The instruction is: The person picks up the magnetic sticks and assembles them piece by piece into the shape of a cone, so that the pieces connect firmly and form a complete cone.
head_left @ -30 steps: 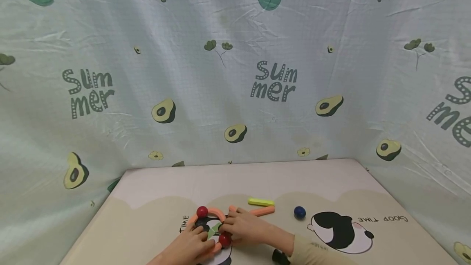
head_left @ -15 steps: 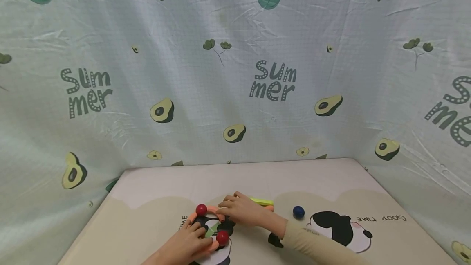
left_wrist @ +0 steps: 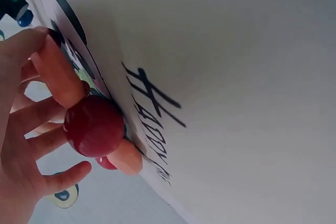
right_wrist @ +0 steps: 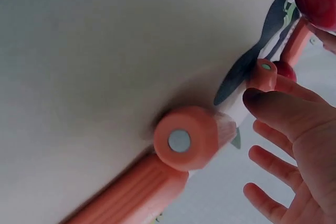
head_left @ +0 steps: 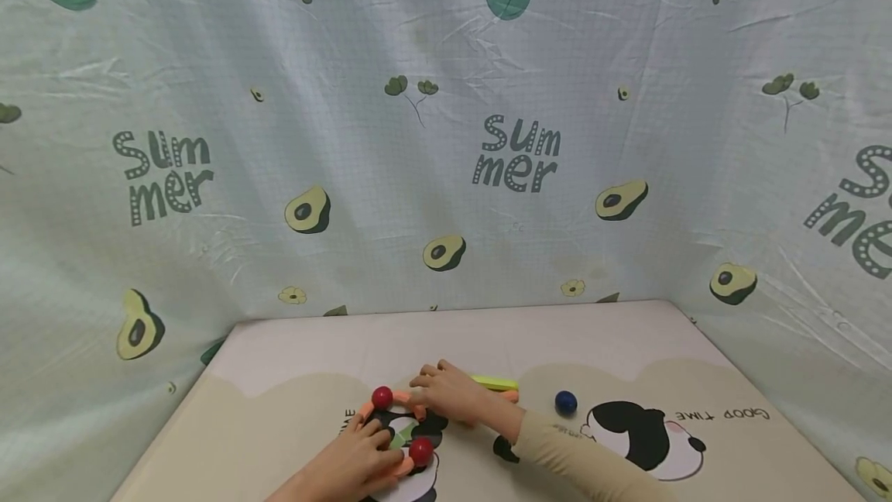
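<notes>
In the head view my left hand (head_left: 355,452) is at an arched toy of orange rods and red balls. The left wrist view shows its thumb and fingers gripping an orange rod (left_wrist: 60,74), which joins a glossy red ball (left_wrist: 94,126). Another red ball (head_left: 382,397) sits at the far side. My right hand (head_left: 449,393) reaches across the far part. In the right wrist view its thumb and index finger pinch the end of an orange curved rod (right_wrist: 264,73), while the other fingers are spread. Some joints are hidden under both hands.
A yellow rod (head_left: 495,383) lies behind the right hand, with an orange rod (head_left: 511,395) beside it, partly covered. A blue ball (head_left: 566,403) rests to the right. The printed table mat (head_left: 557,339) ends at a patterned curtain (head_left: 376,177). A dark device (head_left: 505,449) shows at the right wrist.
My right hand has moved away from the near red ball, up to the far part of the arch, covering the loose orange rod more. The left hand keeps its hold, shifting slightly.
</notes>
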The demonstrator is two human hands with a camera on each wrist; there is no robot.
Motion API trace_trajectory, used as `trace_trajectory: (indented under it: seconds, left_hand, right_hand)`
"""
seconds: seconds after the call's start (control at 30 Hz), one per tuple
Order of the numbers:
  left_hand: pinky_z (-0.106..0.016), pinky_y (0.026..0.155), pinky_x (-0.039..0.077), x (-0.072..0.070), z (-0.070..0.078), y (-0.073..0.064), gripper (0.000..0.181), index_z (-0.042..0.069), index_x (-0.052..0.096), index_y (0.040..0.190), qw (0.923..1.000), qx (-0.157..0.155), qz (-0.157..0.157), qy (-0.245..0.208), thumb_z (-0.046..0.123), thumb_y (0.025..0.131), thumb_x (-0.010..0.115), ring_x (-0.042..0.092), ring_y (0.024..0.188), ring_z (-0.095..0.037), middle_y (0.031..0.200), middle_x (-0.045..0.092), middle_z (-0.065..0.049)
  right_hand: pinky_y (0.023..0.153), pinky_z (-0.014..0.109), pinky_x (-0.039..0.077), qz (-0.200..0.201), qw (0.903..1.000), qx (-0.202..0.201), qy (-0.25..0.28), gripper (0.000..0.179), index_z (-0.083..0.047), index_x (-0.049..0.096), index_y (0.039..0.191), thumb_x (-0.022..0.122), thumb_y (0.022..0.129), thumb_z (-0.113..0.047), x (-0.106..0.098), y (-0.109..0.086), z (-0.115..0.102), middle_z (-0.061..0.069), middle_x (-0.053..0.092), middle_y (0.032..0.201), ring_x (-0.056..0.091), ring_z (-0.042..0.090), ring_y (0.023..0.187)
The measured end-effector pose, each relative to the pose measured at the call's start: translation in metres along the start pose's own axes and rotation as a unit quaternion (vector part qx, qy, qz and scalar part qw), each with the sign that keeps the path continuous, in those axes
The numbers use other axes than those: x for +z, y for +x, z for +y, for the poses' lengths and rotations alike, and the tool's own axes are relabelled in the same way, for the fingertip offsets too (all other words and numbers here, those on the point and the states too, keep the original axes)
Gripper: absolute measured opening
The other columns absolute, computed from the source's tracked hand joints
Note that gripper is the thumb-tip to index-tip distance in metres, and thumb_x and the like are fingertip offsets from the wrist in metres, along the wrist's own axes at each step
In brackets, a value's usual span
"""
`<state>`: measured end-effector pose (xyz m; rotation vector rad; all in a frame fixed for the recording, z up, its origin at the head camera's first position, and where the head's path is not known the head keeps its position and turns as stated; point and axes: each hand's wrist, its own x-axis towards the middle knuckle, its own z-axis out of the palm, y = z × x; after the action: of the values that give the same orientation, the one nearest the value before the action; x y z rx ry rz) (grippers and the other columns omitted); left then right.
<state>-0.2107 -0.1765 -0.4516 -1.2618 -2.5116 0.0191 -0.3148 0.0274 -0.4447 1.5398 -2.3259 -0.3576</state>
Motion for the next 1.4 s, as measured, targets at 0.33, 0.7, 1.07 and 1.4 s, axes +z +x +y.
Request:
trace_trajectory:
  seconds: [0.33,0.7,1.07,1.4]
  left_hand:
    - [-0.045,0.070,0.041,0.000,-0.013,0.000,0.012,0.027,0.063,0.087,0.9993,-0.024,-0.030,-0.004,0.037,0.086,0.055,0.042,0.080,-0.009,0.077,0.050,0.010]
    - [-0.039,0.067,0.032,-0.003,-0.016,0.001,0.024,0.019,0.056,0.075,0.9969,-0.061,-0.005,0.050,0.042,0.076,0.062,0.044,0.078,-0.013,0.073,0.050,0.007]
    - [-0.037,0.067,0.031,0.002,-0.009,0.008,0.027,0.020,0.059,0.081,0.9931,-0.083,-0.012,0.082,0.046,0.078,0.060,0.047,0.073,-0.013,0.071,0.054,0.006]
    - [-0.041,0.070,0.035,0.000,-0.007,0.010,0.029,0.019,0.060,0.083,0.9920,-0.094,-0.040,0.074,0.047,0.082,0.055,0.049,0.075,-0.015,0.072,0.055,0.005]
  right_hand:
    - [0.071,0.021,0.038,0.008,1.0000,0.004,0.005,0.016,-0.038,0.062,0.094,0.060,0.083,-0.027,0.004,0.000,-0.001,-0.012,0.059,0.100,0.049,0.005,0.091]
    - [0.076,0.023,0.039,0.012,0.9996,0.012,0.024,0.022,-0.038,0.059,0.102,0.060,0.080,-0.041,0.005,-0.003,-0.002,-0.008,0.055,0.110,0.047,0.008,0.096]
    - [0.075,0.023,0.039,0.009,0.9999,0.009,0.011,0.026,-0.037,0.059,0.103,0.060,0.079,-0.045,-0.001,-0.005,-0.008,-0.008,0.054,0.113,0.047,0.009,0.100]
    - [0.074,0.022,0.036,0.017,0.9997,-0.015,0.005,0.022,-0.039,0.059,0.100,0.060,0.078,-0.046,0.003,-0.006,-0.014,-0.010,0.054,0.109,0.044,0.008,0.098]
